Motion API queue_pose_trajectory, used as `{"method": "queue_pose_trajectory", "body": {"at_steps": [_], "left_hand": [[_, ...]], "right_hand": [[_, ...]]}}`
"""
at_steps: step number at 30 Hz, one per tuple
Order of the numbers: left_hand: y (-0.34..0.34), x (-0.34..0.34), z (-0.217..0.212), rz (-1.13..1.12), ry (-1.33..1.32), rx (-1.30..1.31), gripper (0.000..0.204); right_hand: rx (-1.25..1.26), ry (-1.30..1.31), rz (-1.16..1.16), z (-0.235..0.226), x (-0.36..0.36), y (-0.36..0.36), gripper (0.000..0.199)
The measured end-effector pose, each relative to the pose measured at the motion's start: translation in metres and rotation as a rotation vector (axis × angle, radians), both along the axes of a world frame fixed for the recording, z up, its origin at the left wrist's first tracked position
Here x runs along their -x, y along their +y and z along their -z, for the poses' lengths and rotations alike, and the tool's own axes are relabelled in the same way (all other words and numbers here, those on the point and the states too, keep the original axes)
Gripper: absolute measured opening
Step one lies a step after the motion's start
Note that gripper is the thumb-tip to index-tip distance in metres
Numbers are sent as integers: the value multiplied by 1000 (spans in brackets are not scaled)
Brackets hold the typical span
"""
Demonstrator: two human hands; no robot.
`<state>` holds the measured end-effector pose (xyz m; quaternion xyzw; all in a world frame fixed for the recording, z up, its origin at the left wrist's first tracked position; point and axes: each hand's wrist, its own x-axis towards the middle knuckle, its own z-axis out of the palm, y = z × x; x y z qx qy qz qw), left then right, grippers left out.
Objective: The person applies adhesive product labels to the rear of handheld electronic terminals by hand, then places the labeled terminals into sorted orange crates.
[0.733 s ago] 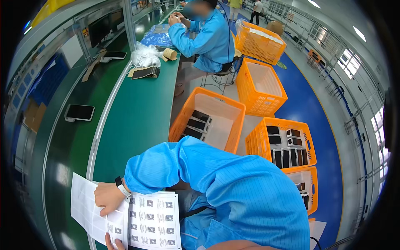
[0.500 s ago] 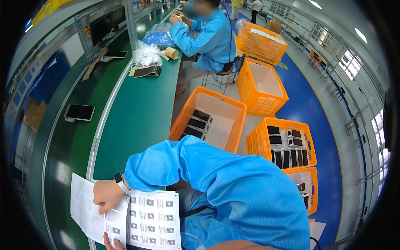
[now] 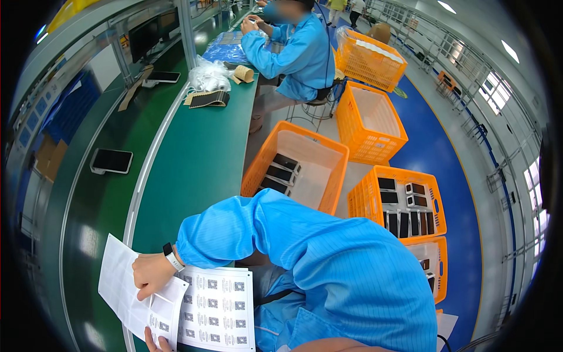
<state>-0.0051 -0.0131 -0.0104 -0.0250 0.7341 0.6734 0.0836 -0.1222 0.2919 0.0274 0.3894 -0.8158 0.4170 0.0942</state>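
Note:
A white label sheet [image 3: 126, 286] with a curled right edge lies partly over a stack of printed label sheets [image 3: 226, 308] bearing rows of black square codes. My right hand [image 3: 153, 274], with a white-banded watch at its wrist, rests on the upper sheet with its fingers bent and closed onto the paper. A narrow white strip shows by the fingertips. Of my left hand [image 3: 157, 341], only fingers show at the lower edge, closed on the bottom of that same sheet; the rest is out of the picture. My blue right sleeve [image 3: 328, 258] crosses the middle.
A green workbench [image 3: 187, 158] holds crumpled white plastic [image 3: 209, 76] and a dark strip roll [image 3: 209, 98]. A phone-like device [image 3: 112, 160] lies left. Orange crates [image 3: 334, 190] on the right hold several devices. A co-worker in blue [image 3: 293, 56] sits at the far bench.
The upper label sheet has tilted slightly, its left corner rising and its curled right corner shifting right. My right hand stays nearly in place on it.

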Motion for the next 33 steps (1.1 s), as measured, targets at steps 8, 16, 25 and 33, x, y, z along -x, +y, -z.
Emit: {"method": "queue_pose_trajectory", "body": {"at_steps": [8, 16, 25, 33], "left_hand": [[-5, 3, -3, 15, -107, 92, 56], [0, 0, -4, -10, -70, 88, 54], [40, -15, -26, -154, 234, 130, 47], [37, -10, -40, -229, 267, 53, 39]], "right_hand": [[17, -62, -26, -3, -2, 1, 54], [-68, -71, -30, -5, -3, 2, 54], [-46, 47, 145, -1, 3, 4, 36], [-170, 276, 800, 15, 119, 12, 80]]}}
